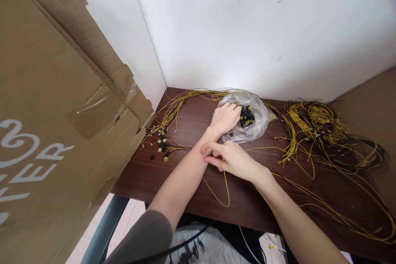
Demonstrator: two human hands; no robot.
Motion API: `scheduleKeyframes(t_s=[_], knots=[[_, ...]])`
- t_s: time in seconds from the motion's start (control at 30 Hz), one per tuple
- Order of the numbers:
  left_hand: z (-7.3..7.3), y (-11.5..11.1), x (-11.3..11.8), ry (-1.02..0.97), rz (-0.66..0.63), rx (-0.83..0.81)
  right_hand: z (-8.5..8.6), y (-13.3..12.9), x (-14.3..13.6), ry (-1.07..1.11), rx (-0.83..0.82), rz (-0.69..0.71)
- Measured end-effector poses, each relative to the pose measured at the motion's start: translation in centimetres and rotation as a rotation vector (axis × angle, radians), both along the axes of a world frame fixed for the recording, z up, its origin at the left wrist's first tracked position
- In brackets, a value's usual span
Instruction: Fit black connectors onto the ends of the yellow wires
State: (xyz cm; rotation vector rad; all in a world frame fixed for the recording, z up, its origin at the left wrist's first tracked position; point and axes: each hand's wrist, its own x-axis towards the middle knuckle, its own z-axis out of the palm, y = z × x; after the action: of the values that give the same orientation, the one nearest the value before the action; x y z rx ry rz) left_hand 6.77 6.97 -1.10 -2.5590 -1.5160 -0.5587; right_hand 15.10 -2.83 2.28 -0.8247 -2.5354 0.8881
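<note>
My left hand point(227, 117) reaches over the left rim of a clear plastic bag point(262, 119); its fingertips are hidden at the small black and yellow connectors point(246, 116) inside. My right hand point(232, 159) is just below, beside my left forearm, thumb and forefinger nearly together, with a thin yellow wire point(228, 192) hanging in a loop from its fingers. Left of my forearm several black and yellow connectors point(162, 144) on wires lie on the brown table point(192, 121).
Bundled yellow and black wires point(318, 123) cover the table's right side, with another wire bundle point(176, 105) at the back left. A large cardboard box point(62, 111) stands at the left. A white wall point(247, 29) rises behind the table.
</note>
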Motion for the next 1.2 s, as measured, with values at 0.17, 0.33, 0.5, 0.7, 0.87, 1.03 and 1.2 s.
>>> scheduleKeyframes(t_s=[0.17, 0.33, 0.5, 0.7, 0.87, 1.03, 1.2], knots=[[-0.2, 0.0, 0.1, 0.002, 0.0, 0.008, 0.3, 0.1, 0.2, -0.02, -0.021, 0.031], [-0.3, 0.1, 0.1, -0.003, -0.001, 0.004, 0.5, 0.2, 0.3, -0.006, 0.041, 0.043], [0.0, 0.1, 0.0, -0.016, -0.008, -0.009, 0.1, 0.1, 0.2, -0.016, 0.075, -0.003], [0.0, 0.2, 0.1, -0.046, -0.016, -0.006, -0.3, 0.1, 0.0, 0.002, 0.037, 0.012], [-0.2, 0.5, -0.1, -0.077, -0.058, -0.014, -0.1, -0.9, -0.9, 0.032, 0.055, 0.07], [-0.4, 0.7, -0.3, -0.122, -0.057, -0.012, 0.3, -3.1, -2.5, 0.31, -0.063, 0.129], [-0.7, 0.8, -0.3, -0.129, -0.06, 0.006, 0.4, -5.0, -4.2, 0.379, -0.402, 0.208]])
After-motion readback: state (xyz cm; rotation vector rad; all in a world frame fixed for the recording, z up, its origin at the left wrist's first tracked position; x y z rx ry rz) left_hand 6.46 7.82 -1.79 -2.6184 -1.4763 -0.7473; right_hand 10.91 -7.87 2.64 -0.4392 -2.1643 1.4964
